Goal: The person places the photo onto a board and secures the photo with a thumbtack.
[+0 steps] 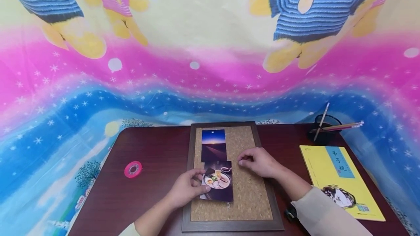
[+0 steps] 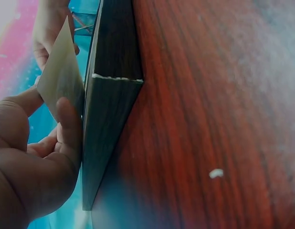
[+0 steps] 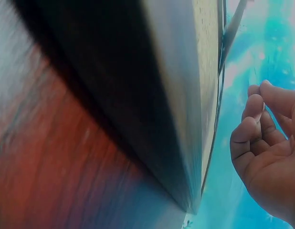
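My left hand pinches the left edge of a photo of a ramen bowl between thumb and fingers. In the left wrist view, the photo's pale back tilts away from the board. The ramen photo overlaps the lower end of a sunset road photo, which lies on the framed cork board with a small pale spot at its top. Over the board's right side is my right hand, its fingers curled and the thumb against the index fingertip. Nothing can be made out between them.
A pink tape roll lies on the dark red table at left. At right are a yellow book and a black mesh pen cup with pencils. A small dark object sits by the frame's right side. Printed cloth hangs behind.
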Available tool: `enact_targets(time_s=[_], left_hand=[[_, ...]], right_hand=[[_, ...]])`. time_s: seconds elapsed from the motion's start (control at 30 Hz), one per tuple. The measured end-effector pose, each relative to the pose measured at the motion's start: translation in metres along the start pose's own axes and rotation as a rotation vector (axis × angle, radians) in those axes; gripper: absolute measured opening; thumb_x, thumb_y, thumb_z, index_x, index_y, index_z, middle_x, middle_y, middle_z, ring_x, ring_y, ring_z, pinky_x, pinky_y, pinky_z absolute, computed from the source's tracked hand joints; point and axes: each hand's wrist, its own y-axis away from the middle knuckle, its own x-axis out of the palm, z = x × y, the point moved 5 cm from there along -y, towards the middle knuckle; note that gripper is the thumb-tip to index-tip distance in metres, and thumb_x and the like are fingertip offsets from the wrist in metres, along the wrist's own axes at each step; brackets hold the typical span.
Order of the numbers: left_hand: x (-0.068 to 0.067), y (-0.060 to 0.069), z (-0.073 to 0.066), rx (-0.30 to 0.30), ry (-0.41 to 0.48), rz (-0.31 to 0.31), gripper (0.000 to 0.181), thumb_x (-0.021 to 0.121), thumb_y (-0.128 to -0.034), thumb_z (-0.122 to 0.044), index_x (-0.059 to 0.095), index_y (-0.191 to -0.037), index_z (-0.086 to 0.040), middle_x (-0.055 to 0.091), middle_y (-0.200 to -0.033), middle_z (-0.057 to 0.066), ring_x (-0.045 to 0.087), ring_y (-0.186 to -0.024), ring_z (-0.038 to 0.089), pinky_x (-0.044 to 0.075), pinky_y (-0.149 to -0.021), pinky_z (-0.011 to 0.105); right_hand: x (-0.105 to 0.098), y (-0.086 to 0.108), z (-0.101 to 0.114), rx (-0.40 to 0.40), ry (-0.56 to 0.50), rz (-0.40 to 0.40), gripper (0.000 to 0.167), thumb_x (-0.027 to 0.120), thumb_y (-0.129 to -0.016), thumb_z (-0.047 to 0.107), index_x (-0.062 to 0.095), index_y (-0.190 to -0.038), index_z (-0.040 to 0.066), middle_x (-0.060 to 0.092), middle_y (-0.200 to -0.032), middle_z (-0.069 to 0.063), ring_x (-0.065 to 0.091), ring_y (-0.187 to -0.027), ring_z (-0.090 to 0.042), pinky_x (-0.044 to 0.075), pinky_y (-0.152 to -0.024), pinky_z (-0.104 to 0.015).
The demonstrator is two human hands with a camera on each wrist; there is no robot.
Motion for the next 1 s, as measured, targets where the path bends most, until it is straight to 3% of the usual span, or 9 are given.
enact_targets(time_s=[0.27, 0.57, 0.8, 1.0], left_hand=[[0.003, 0.003, -0.005, 0.041, -0.157, 0.001, 0.063, 0.089, -0.0793, -0.021, 0.063, -0.133, 0.0, 0.065, -0.103, 0.004, 0.063, -0.073, 0.01, 0.054, -0.058, 0.027], [0.009, 0.005, -0.011, 0.064, -0.277, -0.003, 0.062, 0.092, -0.0746, -0.018, 0.066, -0.128, 0.0, 0.066, -0.096, -0.002, 0.063, -0.071, 0.003, 0.053, -0.066, 0.024], [0.013, 0.005, -0.012, 0.069, -0.342, 0.013, 0.059, 0.092, -0.0714, -0.014, 0.068, -0.124, -0.002, 0.065, -0.093, -0.004, 0.06, -0.069, 0.0, 0.052, -0.068, 0.024], [0.013, 0.005, -0.015, 0.095, -0.439, -0.004, 0.056, 0.091, -0.0694, -0.014, 0.07, -0.121, -0.004, 0.065, -0.09, -0.007, 0.057, -0.068, -0.002, 0.051, -0.069, 0.025]], right_hand=[[0.01, -0.009, 0.013, -0.004, 0.002, 0.035, 0.008, 0.075, -0.097, 0.019, 0.08, -0.104, 0.018, 0.073, -0.094, 0.014, 0.064, -0.086, -0.005, 0.054, -0.078, -0.029], [0.015, -0.02, 0.023, -0.037, 0.006, 0.047, 0.008, 0.073, -0.097, 0.015, 0.079, -0.104, 0.015, 0.072, -0.092, 0.014, 0.064, -0.084, -0.005, 0.054, -0.077, -0.03], [0.024, -0.03, 0.023, 0.0, 0.036, 0.076, 0.006, 0.072, -0.099, 0.018, 0.078, -0.1, 0.021, 0.07, -0.088, 0.016, 0.062, -0.081, -0.004, 0.052, -0.075, -0.031], [0.03, -0.038, 0.026, -0.005, 0.046, 0.108, 0.006, 0.073, -0.097, 0.014, 0.077, -0.097, 0.018, 0.07, -0.085, 0.014, 0.063, -0.079, -0.004, 0.053, -0.074, -0.03]])
